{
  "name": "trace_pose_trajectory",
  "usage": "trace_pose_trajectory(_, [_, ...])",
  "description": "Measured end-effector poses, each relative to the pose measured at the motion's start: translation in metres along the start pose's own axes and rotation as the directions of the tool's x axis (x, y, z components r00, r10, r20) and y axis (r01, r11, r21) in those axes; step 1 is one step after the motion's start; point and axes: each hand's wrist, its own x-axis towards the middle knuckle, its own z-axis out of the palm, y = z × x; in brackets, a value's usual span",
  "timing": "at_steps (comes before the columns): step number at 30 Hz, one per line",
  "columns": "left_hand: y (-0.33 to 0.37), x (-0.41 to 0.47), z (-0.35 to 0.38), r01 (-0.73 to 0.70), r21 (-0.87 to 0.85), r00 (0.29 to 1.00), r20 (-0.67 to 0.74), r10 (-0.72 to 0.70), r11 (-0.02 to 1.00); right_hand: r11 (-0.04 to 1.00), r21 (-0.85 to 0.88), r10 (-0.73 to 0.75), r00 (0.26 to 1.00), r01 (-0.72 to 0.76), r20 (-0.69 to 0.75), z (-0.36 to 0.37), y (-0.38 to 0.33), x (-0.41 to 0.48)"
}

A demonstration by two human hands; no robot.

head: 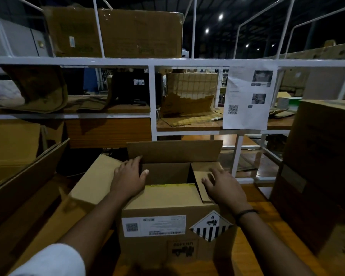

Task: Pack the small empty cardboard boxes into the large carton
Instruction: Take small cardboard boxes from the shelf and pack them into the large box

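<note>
My left hand [128, 176]: it lies flat on the left flap [96, 180] of the carton [173, 226]. My fingers are straight and not gripping. My thumb hangs over the edge of the hole.
My right hand [224, 186]: the fingers are spread wide and loose. The tips touch the right flap [202, 186], which tips down into the carton. This hand holds nothing.
Carton: it stands on the wooden table [267, 236] right in front of me, between my two arms. The top is open.
Back flap [173, 150]: it stands up straight behind my hands.
Inside the carton: it is dark, and I cannot see the bottom.
Front of the carton: a white label [153, 226] sits beside a striped diamond sticker [211, 226].
My right wrist: a dark band [246, 213] goes around it.
Behind the carton: a white rack [151, 96] holds brown boxes and bits of cardboard.
On the rack: a sheet of paper [249, 96] with pictures hangs at the right.
To my right: a tall brown box [323, 156] stands near the carton.
</note>
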Motion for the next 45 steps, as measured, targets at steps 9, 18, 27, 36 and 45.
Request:
trace_pose_trajectory(9, [-0.005,0.006,0.002,0.029,0.132,0.965,0.254,-0.062,0.991,0.997,-0.065,-0.045,0.997,0.049,0.067,-0.006,-0.002,-0.006])
trace_pose_trajectory(18, [-0.002,0.019,-0.003,-0.049,0.322,0.941,0.333,-0.064,0.946,0.995,-0.086,-0.031,0.994,0.04,0.109,-0.016,-0.007,-0.01])
trace_pose_trajectory(27, [0.002,0.038,-0.004,-0.026,0.414,0.921,0.365,-0.139,0.91,0.996,-0.072,-0.036,0.988,0.047,0.149,-0.016,-0.006,-0.013])
trace_pose_trajectory(36, [-0.006,0.03,0.005,0.092,0.307,0.949,0.262,-0.176,0.947,0.994,-0.097,-0.034,0.988,0.048,0.149,-0.016,-0.01,-0.022])
trace_pose_trajectory(45, [0.07,-0.036,0.003,0.07,0.04,0.8,0.594,-0.08,0.997,0.973,-0.21,0.136,0.97,-0.093,0.202,-0.009,-0.044,-0.013])
